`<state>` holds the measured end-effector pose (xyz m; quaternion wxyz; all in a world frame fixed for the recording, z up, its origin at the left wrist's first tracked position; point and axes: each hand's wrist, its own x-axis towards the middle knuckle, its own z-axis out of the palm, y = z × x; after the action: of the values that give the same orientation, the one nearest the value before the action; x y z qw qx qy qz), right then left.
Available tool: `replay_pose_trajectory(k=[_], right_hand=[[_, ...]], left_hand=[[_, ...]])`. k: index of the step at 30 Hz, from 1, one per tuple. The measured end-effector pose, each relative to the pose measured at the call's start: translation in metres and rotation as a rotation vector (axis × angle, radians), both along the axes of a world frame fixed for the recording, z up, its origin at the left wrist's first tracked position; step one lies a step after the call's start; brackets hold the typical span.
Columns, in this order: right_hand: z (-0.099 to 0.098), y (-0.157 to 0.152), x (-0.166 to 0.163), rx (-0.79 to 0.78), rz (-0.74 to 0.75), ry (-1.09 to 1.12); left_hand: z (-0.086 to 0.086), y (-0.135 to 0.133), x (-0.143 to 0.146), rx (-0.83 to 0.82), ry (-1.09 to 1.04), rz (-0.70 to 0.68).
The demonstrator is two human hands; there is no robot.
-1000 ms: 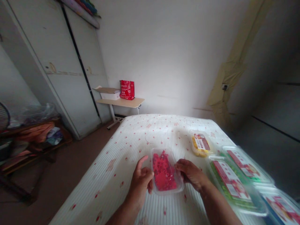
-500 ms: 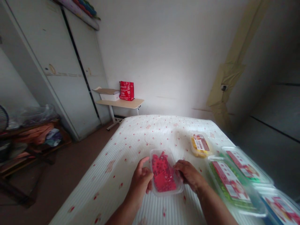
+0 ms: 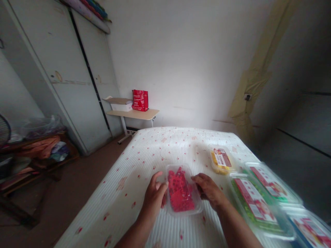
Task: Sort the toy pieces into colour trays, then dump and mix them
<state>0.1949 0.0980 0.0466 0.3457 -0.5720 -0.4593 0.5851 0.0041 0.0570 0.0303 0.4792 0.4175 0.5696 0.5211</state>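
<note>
A clear plastic container with small red pieces inside rests on the patterned cloth in front of me. My left hand is at its left side, the thumb on the rim and the forefinger stretched out away from it. On the other side, my right hand pinches the right rim between thumb and fingers. Some fingertips of both hands are hidden beside the container. The exact kind of the red pieces is hard to make out.
To the right are a lidded box of yellow pieces, two boxes with green contents and a blue one. A red bag and a white box stand on a small table against the wall.
My left thumb has shifted slightly up along the container's rim, and its forefinger has moved a little. The container and my right hand stay almost in place.
</note>
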Motion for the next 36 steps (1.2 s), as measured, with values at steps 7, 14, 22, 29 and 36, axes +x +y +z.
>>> replay_pose_trajectory(k=[7, 14, 22, 29, 36], right_hand=[[0.006, 0.020, -0.014, 0.047, -0.090, -0.034], [0.001, 0.042, -0.023, 0.139, -0.095, -0.035], [-0.015, 0.054, -0.031, 0.233, -0.147, -0.175], [-0.017, 0.058, -0.031, 0.318, -0.164, -0.402], [-0.017, 0.058, -0.034, 0.385, -0.131, -0.669]], left_hand=[[-0.006, 0.035, -0.005, -0.056, 0.051, 0.082], [-0.008, 0.050, 0.002, -0.049, -0.009, 0.100], [-0.007, 0.052, 0.005, -0.002, -0.015, 0.143], [-0.007, 0.053, 0.003, 0.046, -0.001, 0.145], [-0.009, 0.055, 0.002, 0.083, 0.014, 0.161]])
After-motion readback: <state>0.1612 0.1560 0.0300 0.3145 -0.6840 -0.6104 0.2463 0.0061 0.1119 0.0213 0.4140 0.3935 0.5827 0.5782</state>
